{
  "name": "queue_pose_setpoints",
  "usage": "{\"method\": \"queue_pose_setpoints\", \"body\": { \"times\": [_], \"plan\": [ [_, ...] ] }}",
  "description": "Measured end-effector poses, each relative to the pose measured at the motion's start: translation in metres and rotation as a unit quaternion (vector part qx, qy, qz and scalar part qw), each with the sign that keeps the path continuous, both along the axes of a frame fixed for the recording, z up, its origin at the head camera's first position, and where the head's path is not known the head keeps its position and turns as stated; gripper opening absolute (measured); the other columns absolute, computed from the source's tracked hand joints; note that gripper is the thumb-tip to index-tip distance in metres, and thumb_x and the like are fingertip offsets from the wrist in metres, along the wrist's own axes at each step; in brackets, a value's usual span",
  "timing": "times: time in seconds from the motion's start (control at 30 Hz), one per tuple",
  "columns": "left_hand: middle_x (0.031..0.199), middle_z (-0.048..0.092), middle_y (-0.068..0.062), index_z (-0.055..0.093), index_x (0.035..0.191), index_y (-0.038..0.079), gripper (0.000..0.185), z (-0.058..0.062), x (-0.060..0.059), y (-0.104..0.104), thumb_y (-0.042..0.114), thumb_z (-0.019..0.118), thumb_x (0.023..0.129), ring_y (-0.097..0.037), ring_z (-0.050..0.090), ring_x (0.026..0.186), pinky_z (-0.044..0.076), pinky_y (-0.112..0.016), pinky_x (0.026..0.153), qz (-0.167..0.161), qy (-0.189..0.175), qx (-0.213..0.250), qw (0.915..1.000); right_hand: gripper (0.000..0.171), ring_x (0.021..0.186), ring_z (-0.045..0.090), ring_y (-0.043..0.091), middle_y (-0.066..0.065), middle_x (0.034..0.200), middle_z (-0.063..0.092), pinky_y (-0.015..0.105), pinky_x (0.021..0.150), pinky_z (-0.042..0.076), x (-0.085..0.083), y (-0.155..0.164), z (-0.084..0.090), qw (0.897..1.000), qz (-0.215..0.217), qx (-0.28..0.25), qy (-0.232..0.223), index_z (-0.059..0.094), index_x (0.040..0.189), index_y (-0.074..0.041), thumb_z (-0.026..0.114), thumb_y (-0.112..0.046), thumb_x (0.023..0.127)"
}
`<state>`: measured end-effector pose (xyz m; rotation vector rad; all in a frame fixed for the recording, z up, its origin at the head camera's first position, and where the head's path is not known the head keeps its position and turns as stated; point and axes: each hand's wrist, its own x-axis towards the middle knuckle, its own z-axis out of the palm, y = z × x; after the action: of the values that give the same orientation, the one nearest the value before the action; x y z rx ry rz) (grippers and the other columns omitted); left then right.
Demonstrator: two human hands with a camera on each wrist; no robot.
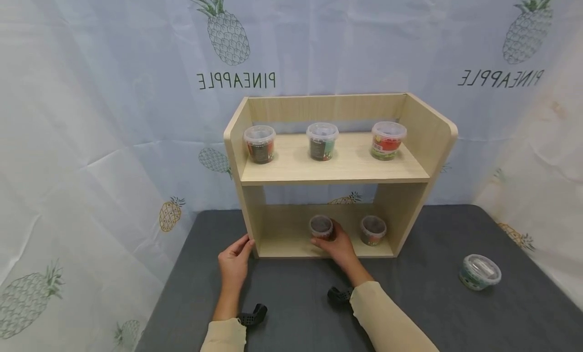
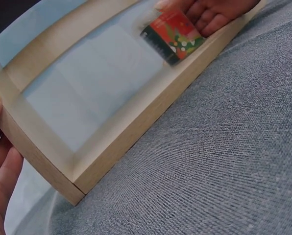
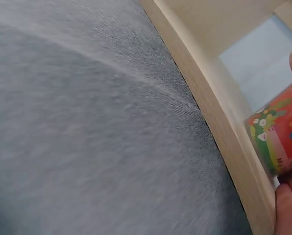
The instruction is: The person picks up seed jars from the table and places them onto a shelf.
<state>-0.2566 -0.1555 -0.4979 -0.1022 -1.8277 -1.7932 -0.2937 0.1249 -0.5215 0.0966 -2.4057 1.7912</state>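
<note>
A light wooden two-tier shelf [image 1: 334,181] stands on the dark cloth-covered table. My right hand [image 1: 338,245] grips a small round plastic tub [image 1: 321,225] in the lower compartment, near its middle. The tub's red and green printed label [image 3: 278,132] shows in the right wrist view, partly hidden by the fingers. Along the shelf's left side panel [image 2: 36,156], my left hand [image 1: 234,261] pinches the front edge between thumb and fingers. To the right of the held tub, a second tub [image 1: 373,229] sits on the same lower board.
On the upper board stand three lidded tubs: a left one [image 1: 260,144], a middle one [image 1: 322,141] and a right one [image 1: 387,140]. Another lidded tub [image 1: 480,272] lies on the table at the right. A pineapple-print curtain [image 1: 337,43] hangs behind the shelf.
</note>
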Motion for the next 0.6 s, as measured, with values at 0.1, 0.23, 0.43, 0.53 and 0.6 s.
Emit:
{"method": "queue_pose_setpoints", "body": {
  "times": [0.1, 0.23, 0.43, 0.53, 0.6],
  "plan": [
    [0.095, 0.071, -0.028, 0.072, 0.104, -0.011, 0.021, 0.001, 0.0, 0.0, -0.001, 0.074, 0.085, 0.0, 0.07, 0.082, 0.053, -0.013, 0.07, 0.0, -0.005, -0.003, 1.0, 0.083, 0.138, 0.04, 0.04, 0.026, 0.148, 0.043, 0.054, 0.111, 0.035, 0.01, 0.003, -0.002, 0.999, 0.004, -0.031, 0.01, 0.034, 0.149, 0.002, 0.081, -0.012, 0.082],
    [0.095, 0.071, -0.028, 0.072, 0.104, -0.011, 0.022, 0.0, 0.001, -0.001, 0.0, 0.074, 0.085, 0.003, 0.068, 0.08, 0.053, -0.012, 0.069, 0.005, -0.01, -0.006, 0.9999, 0.086, 0.14, 0.037, 0.04, 0.027, 0.15, 0.04, 0.052, 0.114, 0.03, 0.029, 0.012, -0.005, 0.999, -0.014, -0.039, -0.004, 0.032, 0.15, 0.005, 0.081, -0.014, 0.082],
    [0.095, 0.07, -0.029, 0.072, 0.103, -0.011, 0.022, 0.0, 0.002, -0.001, 0.0, 0.075, 0.085, 0.004, 0.068, 0.08, 0.053, -0.012, 0.069, 0.007, -0.01, -0.006, 0.9999, 0.076, 0.135, 0.046, 0.032, 0.016, 0.144, 0.052, 0.045, 0.113, 0.034, 0.059, 0.035, 0.0, 0.999, -0.035, -0.026, 0.011, 0.045, 0.144, -0.006, 0.083, -0.021, 0.081],
    [0.095, 0.07, -0.029, 0.072, 0.104, -0.011, 0.022, 0.0, 0.001, -0.001, 0.0, 0.075, 0.085, 0.004, 0.068, 0.08, 0.053, -0.012, 0.069, 0.001, -0.012, -0.002, 0.9999, 0.07, 0.133, 0.049, 0.022, 0.014, 0.141, 0.055, 0.025, 0.109, 0.038, 0.076, 0.047, 0.008, 0.997, -0.058, 0.008, 0.055, 0.049, 0.141, -0.006, 0.082, -0.019, 0.081],
    [0.095, 0.07, -0.029, 0.072, 0.104, -0.012, 0.022, 0.001, 0.0, -0.001, 0.0, 0.075, 0.085, 0.004, 0.068, 0.08, 0.053, -0.013, 0.069, -0.001, -0.012, 0.001, 0.9999, 0.066, 0.128, 0.052, 0.011, 0.017, 0.137, 0.058, 0.014, 0.104, 0.038, 0.087, 0.056, 0.015, 0.991, -0.08, 0.024, 0.103, 0.052, 0.138, -0.003, 0.082, -0.013, 0.081]
  ]
}}
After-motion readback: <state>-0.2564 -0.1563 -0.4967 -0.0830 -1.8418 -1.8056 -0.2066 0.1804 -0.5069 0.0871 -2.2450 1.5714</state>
